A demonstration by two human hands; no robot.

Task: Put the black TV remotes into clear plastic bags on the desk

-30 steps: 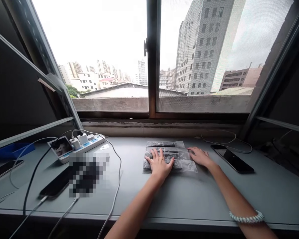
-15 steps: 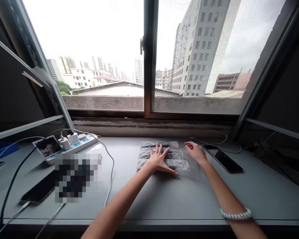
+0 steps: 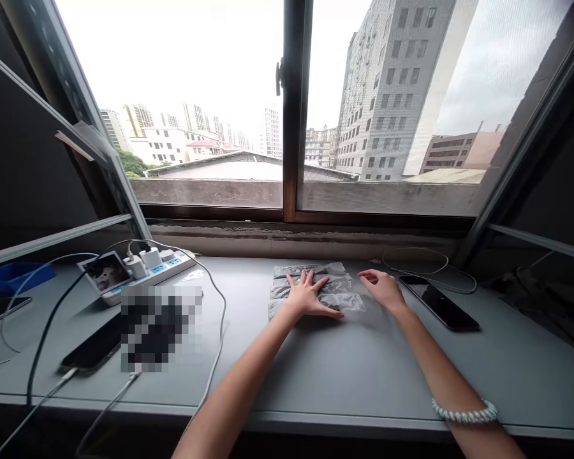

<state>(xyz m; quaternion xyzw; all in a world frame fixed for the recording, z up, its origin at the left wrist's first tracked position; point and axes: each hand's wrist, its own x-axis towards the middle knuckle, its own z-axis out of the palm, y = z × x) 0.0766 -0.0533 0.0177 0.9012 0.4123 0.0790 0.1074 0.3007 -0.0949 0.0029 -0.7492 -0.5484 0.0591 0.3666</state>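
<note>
A clear plastic bag (image 3: 349, 299) with dark grey folded contents lies flat on the grey desk (image 3: 344, 376) below the window. My left hand (image 3: 310, 297) rests palm down on the bag's middle, fingers spread and stretched out. My right hand (image 3: 384, 290) sits at the bag's right edge, fingers loosely curved over the plastic, holding nothing that I can see. A beaded bracelet (image 3: 463, 413) circles my right forearm.
A dark phone (image 3: 439, 302) and a coiled white cable (image 3: 414, 261) lie to the right. At the left stand a white power strip (image 3: 148, 271) with chargers, another phone (image 3: 93, 349) on a cable, and a blurred patch. A blue tray (image 3: 9, 277) sits far left.
The view shifted slightly. My left hand slid a little further up the bag with fingers spread; my right hand lifted from flat on the bag to its right edge.
</note>
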